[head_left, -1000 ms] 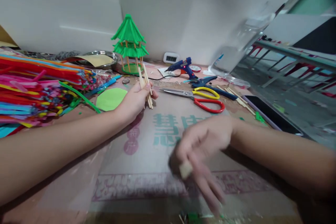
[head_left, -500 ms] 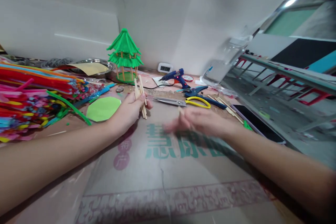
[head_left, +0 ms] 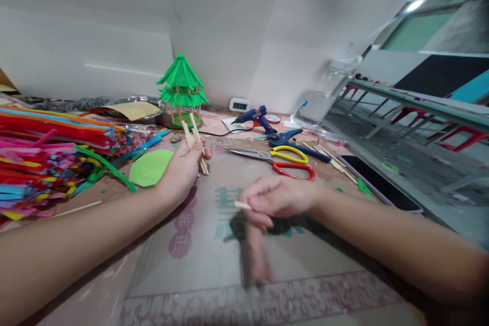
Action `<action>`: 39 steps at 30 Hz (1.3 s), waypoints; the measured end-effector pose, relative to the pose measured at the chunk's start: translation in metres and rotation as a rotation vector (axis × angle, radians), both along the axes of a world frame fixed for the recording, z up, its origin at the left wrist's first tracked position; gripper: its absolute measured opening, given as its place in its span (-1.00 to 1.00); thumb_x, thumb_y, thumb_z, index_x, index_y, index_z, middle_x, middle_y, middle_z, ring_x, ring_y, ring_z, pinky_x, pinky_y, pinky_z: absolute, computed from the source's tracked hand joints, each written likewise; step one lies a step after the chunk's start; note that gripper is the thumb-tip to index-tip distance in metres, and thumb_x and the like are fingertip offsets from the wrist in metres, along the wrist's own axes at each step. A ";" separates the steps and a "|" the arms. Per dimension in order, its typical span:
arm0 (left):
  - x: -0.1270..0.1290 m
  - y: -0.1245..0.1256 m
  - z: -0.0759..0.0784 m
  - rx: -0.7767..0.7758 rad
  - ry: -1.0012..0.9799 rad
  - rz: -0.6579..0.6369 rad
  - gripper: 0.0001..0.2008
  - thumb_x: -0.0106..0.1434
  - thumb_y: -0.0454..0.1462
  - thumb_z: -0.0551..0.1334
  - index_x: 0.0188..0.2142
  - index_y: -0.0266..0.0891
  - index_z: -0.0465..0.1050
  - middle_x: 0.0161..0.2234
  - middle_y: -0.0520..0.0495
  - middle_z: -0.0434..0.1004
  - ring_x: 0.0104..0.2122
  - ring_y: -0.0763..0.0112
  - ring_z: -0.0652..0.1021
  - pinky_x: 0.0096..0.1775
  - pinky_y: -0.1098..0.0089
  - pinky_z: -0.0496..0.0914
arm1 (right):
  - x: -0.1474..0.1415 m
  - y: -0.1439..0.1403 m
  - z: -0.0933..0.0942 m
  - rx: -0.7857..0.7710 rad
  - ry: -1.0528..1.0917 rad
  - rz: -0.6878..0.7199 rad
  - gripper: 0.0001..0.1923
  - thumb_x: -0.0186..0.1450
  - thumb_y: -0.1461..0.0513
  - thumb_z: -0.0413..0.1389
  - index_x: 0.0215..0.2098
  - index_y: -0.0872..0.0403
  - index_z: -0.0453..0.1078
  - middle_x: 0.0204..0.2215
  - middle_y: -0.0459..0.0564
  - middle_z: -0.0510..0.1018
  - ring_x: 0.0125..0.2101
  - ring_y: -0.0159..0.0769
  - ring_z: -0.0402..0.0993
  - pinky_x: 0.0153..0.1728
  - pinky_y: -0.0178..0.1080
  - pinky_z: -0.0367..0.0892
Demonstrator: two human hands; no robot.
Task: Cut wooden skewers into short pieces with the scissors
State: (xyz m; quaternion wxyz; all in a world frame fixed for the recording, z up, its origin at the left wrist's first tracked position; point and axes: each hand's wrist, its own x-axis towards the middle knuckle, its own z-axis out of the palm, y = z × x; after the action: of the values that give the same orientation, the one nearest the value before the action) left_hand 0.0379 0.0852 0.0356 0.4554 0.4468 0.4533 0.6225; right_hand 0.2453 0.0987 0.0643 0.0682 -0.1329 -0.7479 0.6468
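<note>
The left hand [head_left: 182,169] gripped a bundle of sticks [head_left: 194,145] fanned upward, far-left of centre on the cardboard [head_left: 214,265], seemingly kept clear of the work surface. The right hand [head_left: 277,198], near centre, pinched one short stick [head_left: 242,205] at its fingertips. The sticks looked thin, pale and wooden. Scissors [head_left: 284,160] lay beyond, a green pagoda [head_left: 182,86] farther back.

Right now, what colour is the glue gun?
Blue; the glue gun shows best in the head view.

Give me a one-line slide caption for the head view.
Left hand grips a bundle of wooden sticks; right hand pinches one stick over the cardboard, scissors nearby.
</note>
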 end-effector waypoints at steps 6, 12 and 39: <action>0.006 -0.011 0.007 0.054 0.062 -0.064 -0.91 0.40 -0.25 0.11 -0.23 -0.21 0.31 -0.45 0.07 0.48 -0.50 0.46 0.44 -0.45 0.48 0.34 | 0.015 -0.014 0.001 -0.118 0.034 -0.237 -0.57 0.39 -0.08 0.10 -0.38 0.10 0.33 -0.24 0.14 0.68 -0.28 -0.23 0.64 -0.16 -0.11 0.47; 0.002 -0.009 -0.005 0.205 0.339 -0.183 -0.78 0.44 -0.12 0.10 -0.19 -0.21 0.39 -0.29 -0.02 0.52 -0.28 0.38 0.50 -0.21 0.40 0.36 | -0.006 -0.007 0.005 0.173 0.266 -0.689 -0.75 0.43 0.04 0.11 -0.27 0.01 0.23 -0.31 0.00 0.70 -0.17 -0.24 0.65 0.02 -0.06 0.42; 0.016 -0.018 0.009 0.250 0.456 -0.434 -0.82 0.34 -0.20 0.16 -0.37 -0.20 0.44 -0.38 -0.06 0.55 -0.27 0.21 0.56 -0.16 0.29 0.45 | -0.030 -0.016 -0.005 0.124 0.342 -0.811 -0.83 0.28 0.13 0.24 -0.20 0.00 0.58 -0.22 -0.05 0.65 -0.34 -0.33 0.48 -0.24 -0.23 0.41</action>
State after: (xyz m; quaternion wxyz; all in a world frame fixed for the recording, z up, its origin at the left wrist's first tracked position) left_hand 0.0534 0.0677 0.0448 0.4059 0.7129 0.3579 0.4460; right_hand 0.2149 0.0826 0.0597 0.4470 -0.3021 -0.6507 0.5344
